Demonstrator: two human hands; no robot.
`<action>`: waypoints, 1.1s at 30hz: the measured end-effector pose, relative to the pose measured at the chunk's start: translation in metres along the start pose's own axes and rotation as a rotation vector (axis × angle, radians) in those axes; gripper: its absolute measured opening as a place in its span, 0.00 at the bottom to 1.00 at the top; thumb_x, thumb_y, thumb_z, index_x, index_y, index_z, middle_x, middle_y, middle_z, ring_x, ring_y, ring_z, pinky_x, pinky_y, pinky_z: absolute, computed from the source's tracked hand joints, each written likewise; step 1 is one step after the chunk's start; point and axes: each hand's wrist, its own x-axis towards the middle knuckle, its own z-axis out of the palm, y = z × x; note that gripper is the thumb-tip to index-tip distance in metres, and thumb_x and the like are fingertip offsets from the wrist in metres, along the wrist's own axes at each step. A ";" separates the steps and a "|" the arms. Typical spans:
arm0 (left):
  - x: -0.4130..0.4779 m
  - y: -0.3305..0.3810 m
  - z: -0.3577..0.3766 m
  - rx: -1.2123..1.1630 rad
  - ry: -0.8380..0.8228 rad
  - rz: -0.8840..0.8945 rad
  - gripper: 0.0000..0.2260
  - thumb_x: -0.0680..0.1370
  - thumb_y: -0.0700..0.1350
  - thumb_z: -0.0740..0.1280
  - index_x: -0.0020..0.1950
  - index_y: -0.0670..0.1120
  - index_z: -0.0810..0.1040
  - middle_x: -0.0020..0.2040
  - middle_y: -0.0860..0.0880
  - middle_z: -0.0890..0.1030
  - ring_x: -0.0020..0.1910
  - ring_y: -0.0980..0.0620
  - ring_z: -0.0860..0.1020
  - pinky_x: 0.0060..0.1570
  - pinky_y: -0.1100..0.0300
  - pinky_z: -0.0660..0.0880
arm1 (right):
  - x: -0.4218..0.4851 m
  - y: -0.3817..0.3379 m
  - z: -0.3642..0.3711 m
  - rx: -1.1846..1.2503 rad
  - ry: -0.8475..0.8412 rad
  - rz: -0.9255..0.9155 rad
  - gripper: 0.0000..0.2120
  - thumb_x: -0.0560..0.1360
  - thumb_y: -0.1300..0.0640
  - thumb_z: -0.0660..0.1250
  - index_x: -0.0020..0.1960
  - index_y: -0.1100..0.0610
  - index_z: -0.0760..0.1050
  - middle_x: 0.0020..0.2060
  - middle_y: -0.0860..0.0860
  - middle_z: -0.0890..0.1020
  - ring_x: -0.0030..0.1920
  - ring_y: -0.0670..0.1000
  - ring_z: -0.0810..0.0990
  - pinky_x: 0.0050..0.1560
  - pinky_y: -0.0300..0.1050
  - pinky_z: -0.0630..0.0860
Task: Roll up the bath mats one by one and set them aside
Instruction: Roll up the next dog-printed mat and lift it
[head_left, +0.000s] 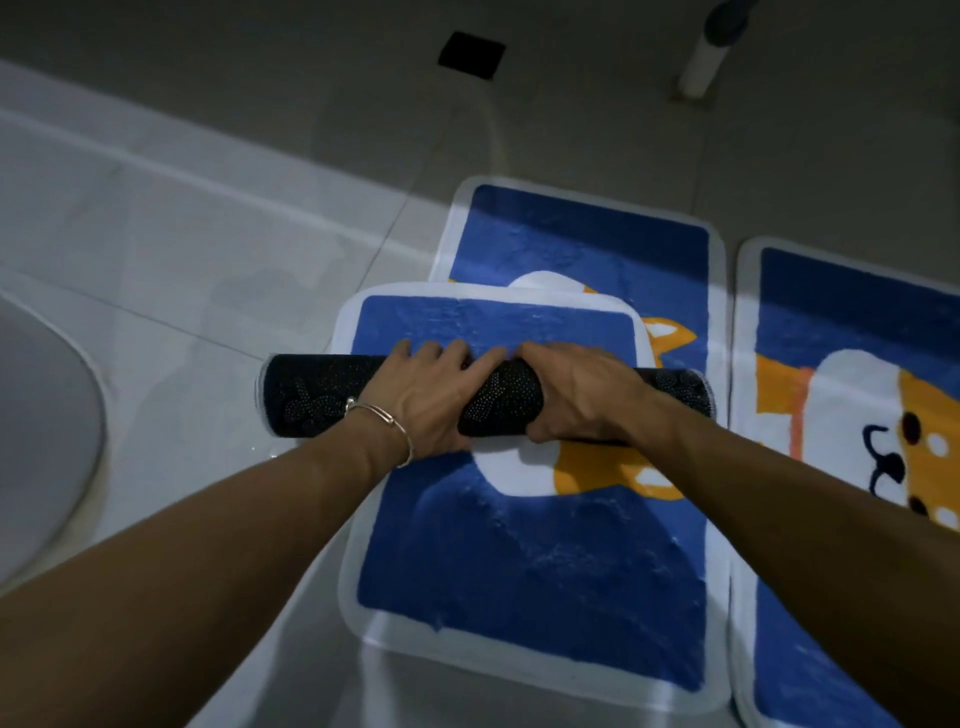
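A blue bath mat with a white border is partly rolled; its roll (311, 397) shows a black dotted underside and lies crosswise. The unrolled end (467, 317) still lies flat beyond the roll. My left hand (431, 395) and my right hand (576, 392) both press on the middle of the roll, fingers curled over its far side. This mat sits on top of a second flat blue mat (530, 561) with an orange and white dog picture. A third mat (857, 415) of the same kind lies flat to the right.
The floor is pale tile (182, 270). A dark square floor drain (471, 55) sits at the back, with a white pipe (704, 67) to its right. A curved grey and white fixture edge (47, 415) is at the left.
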 end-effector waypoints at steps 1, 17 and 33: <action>0.002 0.000 0.000 0.006 -0.011 -0.007 0.36 0.69 0.62 0.65 0.73 0.53 0.56 0.59 0.47 0.72 0.54 0.42 0.75 0.55 0.48 0.70 | -0.001 0.000 0.001 0.012 0.000 -0.003 0.31 0.64 0.46 0.73 0.63 0.49 0.66 0.52 0.50 0.76 0.51 0.55 0.76 0.50 0.48 0.71; 0.007 -0.010 -0.003 -0.214 -0.146 -0.072 0.30 0.66 0.58 0.71 0.65 0.56 0.64 0.56 0.51 0.77 0.54 0.45 0.77 0.49 0.54 0.72 | -0.005 -0.002 0.015 -0.205 0.077 -0.092 0.38 0.64 0.40 0.72 0.69 0.49 0.60 0.57 0.52 0.73 0.55 0.57 0.74 0.57 0.51 0.67; 0.004 -0.016 -0.004 -0.259 -0.178 0.012 0.33 0.65 0.57 0.72 0.68 0.56 0.63 0.56 0.51 0.77 0.56 0.46 0.76 0.54 0.54 0.73 | 0.005 -0.002 0.010 -0.025 -0.079 -0.065 0.37 0.61 0.42 0.75 0.65 0.47 0.64 0.56 0.50 0.76 0.55 0.54 0.77 0.50 0.47 0.72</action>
